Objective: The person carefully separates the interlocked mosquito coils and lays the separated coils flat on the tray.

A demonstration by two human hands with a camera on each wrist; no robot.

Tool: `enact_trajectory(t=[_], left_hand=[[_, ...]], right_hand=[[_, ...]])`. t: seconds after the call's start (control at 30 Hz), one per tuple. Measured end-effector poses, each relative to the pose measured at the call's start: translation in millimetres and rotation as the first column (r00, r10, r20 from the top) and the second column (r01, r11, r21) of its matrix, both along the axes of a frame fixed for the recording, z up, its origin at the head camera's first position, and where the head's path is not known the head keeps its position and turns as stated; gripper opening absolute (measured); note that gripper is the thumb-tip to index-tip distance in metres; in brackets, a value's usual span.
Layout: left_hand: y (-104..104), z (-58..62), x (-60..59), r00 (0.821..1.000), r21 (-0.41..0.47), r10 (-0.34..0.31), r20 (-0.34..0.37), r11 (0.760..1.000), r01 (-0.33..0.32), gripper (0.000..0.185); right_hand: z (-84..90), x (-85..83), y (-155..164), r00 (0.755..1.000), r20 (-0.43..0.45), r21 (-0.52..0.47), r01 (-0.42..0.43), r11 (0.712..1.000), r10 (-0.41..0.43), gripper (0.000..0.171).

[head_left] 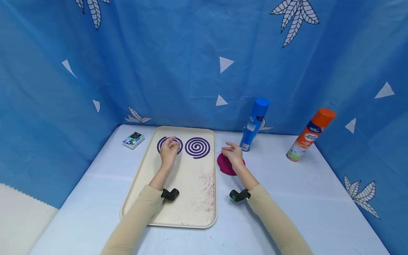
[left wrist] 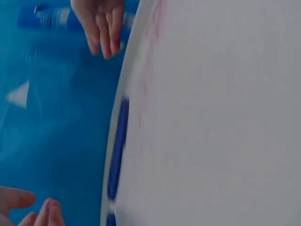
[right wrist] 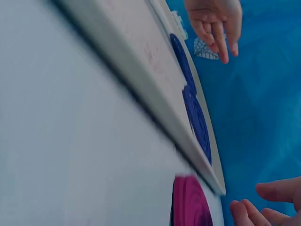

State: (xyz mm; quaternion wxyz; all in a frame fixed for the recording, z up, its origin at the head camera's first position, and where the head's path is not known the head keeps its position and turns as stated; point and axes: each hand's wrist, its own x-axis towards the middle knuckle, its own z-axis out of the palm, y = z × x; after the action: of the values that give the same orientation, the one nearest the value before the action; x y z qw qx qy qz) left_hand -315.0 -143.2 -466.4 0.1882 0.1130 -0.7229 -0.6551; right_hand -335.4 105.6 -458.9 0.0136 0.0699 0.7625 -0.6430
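Two purple spiral coils lie at the far end of a cream tray (head_left: 188, 184). My left hand (head_left: 171, 142) hovers over or rests on the left coil (head_left: 160, 144), fingers loosely bent and holding nothing; I cannot tell if it touches. The right coil (head_left: 197, 147) lies uncovered beside it. My right hand (head_left: 230, 148) is above a magenta disc (head_left: 223, 165) on the table just right of the tray, fingers relaxed and empty. In the right wrist view the disc (right wrist: 188, 202) sits below the tray rim (right wrist: 155, 103), with the left hand (right wrist: 214, 28) hanging beyond.
A blue spray can (head_left: 255, 124) stands just behind the right hand, and an orange-capped can (head_left: 310, 136) further right. A small box (head_left: 134, 140) lies left of the tray. Blue curtains wall in the table on three sides. Reddish dust marks the tray's right side.
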Motion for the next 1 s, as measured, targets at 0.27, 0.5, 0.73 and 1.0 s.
enact_trajectory(t=[0.27,0.5,0.73,1.0], left_hand=[[72.0,4.4,13.6,0.944,-0.03,-0.303,0.134,0.95,0.31,0.046],[116.9,-0.8,21.8,0.82,-0.125,-0.523,0.232,0.82,0.559,0.056],[147.8,5.2,24.6,0.776,-0.365,-0.519,0.359,0.687,0.628,0.063],[157.7,1.0,32.0,0.833,-0.362,-0.484,0.268,0.75,0.553,0.052]], right_hand=[[-4.3,17.8,40.9,0.997,-0.02,0.175,0.083,0.981,-0.08,0.047],[-12.0,31.0,55.3,0.995,-0.011,0.352,0.093,0.931,-0.095,0.053],[-19.3,36.7,55.0,0.994,-0.076,0.389,0.101,0.916,-0.077,0.052],[-16.8,32.8,64.5,0.991,-0.051,0.248,0.132,0.96,-0.123,0.055]])
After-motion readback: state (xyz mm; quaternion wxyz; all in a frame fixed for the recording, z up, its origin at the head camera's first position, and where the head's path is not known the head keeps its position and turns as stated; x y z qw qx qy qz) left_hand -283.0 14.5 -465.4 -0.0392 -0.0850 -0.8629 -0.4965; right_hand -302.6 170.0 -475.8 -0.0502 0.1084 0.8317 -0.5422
